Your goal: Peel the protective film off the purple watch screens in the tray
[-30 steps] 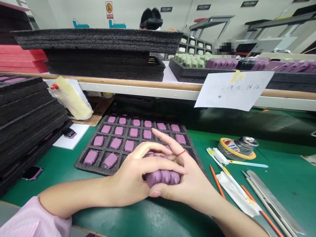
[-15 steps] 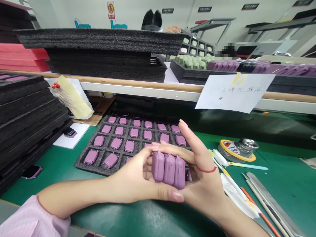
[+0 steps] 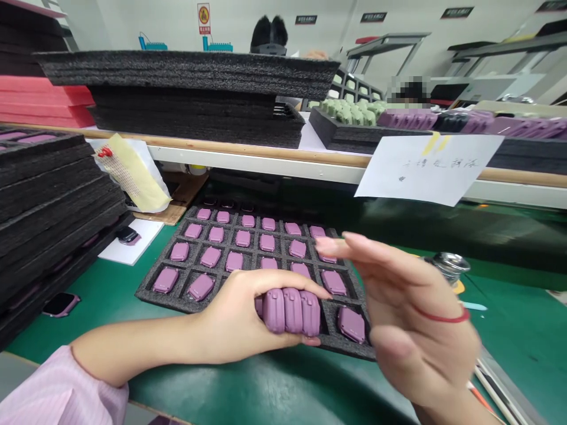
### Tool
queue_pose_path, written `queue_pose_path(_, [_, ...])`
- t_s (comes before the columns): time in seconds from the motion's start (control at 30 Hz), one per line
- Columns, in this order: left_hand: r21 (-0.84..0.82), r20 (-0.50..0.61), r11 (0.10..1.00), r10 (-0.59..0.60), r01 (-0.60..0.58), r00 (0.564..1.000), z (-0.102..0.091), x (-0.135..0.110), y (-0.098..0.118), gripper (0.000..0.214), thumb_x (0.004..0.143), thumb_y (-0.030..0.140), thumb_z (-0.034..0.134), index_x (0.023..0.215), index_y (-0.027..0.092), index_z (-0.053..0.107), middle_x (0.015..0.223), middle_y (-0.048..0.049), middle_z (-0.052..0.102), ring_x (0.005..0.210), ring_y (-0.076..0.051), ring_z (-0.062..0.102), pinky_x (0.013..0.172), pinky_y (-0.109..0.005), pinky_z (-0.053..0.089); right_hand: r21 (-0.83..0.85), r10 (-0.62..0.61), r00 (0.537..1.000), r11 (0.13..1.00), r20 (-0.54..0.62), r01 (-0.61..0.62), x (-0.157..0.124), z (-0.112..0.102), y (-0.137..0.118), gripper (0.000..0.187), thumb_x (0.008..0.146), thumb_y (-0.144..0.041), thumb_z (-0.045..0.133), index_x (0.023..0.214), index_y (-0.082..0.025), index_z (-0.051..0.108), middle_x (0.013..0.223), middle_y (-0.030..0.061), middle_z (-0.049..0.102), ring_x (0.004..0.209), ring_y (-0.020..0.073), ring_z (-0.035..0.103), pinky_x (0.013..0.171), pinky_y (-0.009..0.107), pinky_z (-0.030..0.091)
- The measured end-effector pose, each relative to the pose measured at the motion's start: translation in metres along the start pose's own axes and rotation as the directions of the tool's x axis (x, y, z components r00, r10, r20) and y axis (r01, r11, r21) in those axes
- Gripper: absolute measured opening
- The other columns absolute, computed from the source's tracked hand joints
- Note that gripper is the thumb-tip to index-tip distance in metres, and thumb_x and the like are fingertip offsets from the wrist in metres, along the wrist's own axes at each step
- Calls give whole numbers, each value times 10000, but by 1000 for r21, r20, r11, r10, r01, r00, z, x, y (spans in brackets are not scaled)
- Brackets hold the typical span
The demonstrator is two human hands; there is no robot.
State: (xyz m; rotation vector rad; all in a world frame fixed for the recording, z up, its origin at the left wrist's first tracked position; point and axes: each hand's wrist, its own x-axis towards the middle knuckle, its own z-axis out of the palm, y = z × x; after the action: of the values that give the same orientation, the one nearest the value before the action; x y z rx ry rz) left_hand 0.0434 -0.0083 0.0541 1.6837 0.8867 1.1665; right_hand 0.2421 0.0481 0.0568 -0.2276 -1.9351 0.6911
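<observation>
My left hand [image 3: 239, 319] grips a row of three purple plastic cases [image 3: 291, 310] stacked side by side, held just over the near edge of a black foam tray [image 3: 177, 298]. The tray's pockets hold several more purple cases [image 3: 208, 256]. My right hand [image 3: 411, 307] hovers to the right of the stack, fingers stretched out and apart, holding nothing; a red thread ring circles one finger. It partly hides the tools behind it.
Stacked black foam trays [image 3: 53, 195] stand at the left, more foam sheets [image 3: 190, 88] on the shelf above. A paper note [image 3: 425, 168] hangs from the shelf edge. A tape roll with a metal cap [image 3: 449, 265] and metal rulers [image 3: 509, 383] lie at right. Another person's head [image 3: 268, 35] shows behind the shelf.
My right hand has let go of the purple stack and pulled away to the right, opening. My left hand keeps the three cases and has lowered them toward the tray.
</observation>
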Motion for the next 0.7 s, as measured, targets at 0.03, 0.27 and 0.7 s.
queue_pose_path(0.03, [18, 5, 1000, 25, -26, 1000, 0, 0, -1, 398, 766, 128, 853, 1133, 207, 719, 1128, 3, 739, 1051, -156, 688, 986, -221, 510, 5, -30, 999, 1000, -38, 30, 1, -3, 0, 349, 1052, -308, 604, 1391, -225, 596, 1186, 63, 692, 1113, 243, 658, 1041, 423, 528])
queue_pose_path(0.27, [59, 9, 988, 141, -141, 990, 2, 0, -4, 375, 804, 92, 806, 1152, 190, 709, 1161, -30, 734, 1122, -189, 681, 1050, -274, 511, -119, -180, 975, 974, 130, 195, 16, -22, -4, 218, 1051, -220, 581, 852, -178, 660, 854, 39, 703, 863, 197, 693, 843, 376, 587])
queue_pose_path(0.7, [71, -8, 994, 89, -89, 996, 2, -4, -6, 242, 907, 151, 693, 1144, 200, 711, 1171, -46, 726, 1074, -201, 691, 942, -276, 544, -430, -111, 946, 870, 306, 242, 2, -3, -33, 221, 1021, -408, 595, 1155, -302, 736, 1175, 40, 721, 1240, 294, 618, 1124, 474, 495])
